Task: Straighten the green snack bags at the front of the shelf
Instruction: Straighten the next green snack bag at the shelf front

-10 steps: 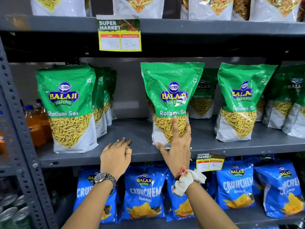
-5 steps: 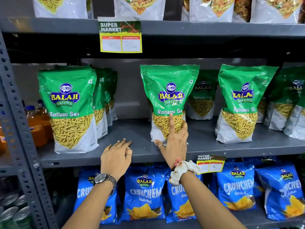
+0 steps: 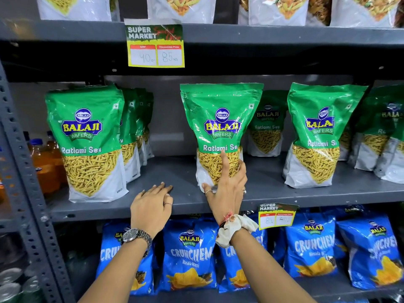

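So my right hand point(image 3: 226, 189) is clamped on the middle green bag point(image 3: 220, 132), which stands upright and square; my left hand point(image 3: 150, 206) rests flat and open on the shelf point(image 3: 185, 200). I judge the right green bag point(image 3: 317, 134), turned askew, is left to fix.

You are looking at green bags point(image 3: 220, 127) reading "BALAJI WAFERS" and "Ratlami Sev". The upper price tag point(image 3: 155, 45) is showing "SUPER MARKET", "Discounted Price", and handwritten 40 and 85. The near blue bags point(image 3: 189, 254) are reading "BALAJI WAFERS CRUNCHEM Masala Masti". The lower tag point(image 3: 276, 216) is reading "SUPER MARKET"; its numbers are blurred.
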Available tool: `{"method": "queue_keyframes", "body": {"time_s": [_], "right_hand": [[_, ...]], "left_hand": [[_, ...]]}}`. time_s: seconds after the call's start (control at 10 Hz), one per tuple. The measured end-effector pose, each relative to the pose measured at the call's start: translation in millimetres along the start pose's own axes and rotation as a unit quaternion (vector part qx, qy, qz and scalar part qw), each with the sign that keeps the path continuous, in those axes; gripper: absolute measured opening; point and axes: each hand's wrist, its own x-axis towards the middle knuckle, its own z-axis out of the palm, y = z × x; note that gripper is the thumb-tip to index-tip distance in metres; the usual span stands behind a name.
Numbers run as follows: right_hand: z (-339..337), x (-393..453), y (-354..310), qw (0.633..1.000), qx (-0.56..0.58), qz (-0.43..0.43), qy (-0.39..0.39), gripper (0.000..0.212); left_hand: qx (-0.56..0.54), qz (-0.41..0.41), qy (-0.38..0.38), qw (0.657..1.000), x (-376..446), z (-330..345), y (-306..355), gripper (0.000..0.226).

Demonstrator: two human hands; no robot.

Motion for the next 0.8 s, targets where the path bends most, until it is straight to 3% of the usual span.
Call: {"method": "queue_keyframes", "body": {"time_s": [0.4,0.8], "right_hand": [[0.0,-1.5,-3.3,1.0,0.005,-0.006,0.013,0.093],[2.2,5.0,0.3,1.0,0.024,-0.014,-0.012,0.11]], "left_hand": [[0.009,0.002,0.0,1.0,0.2,1.0,-0.8,0.057],[0.005,0.002,0.002,1.0,0.7,1.5,-0.9,0.056]]}}
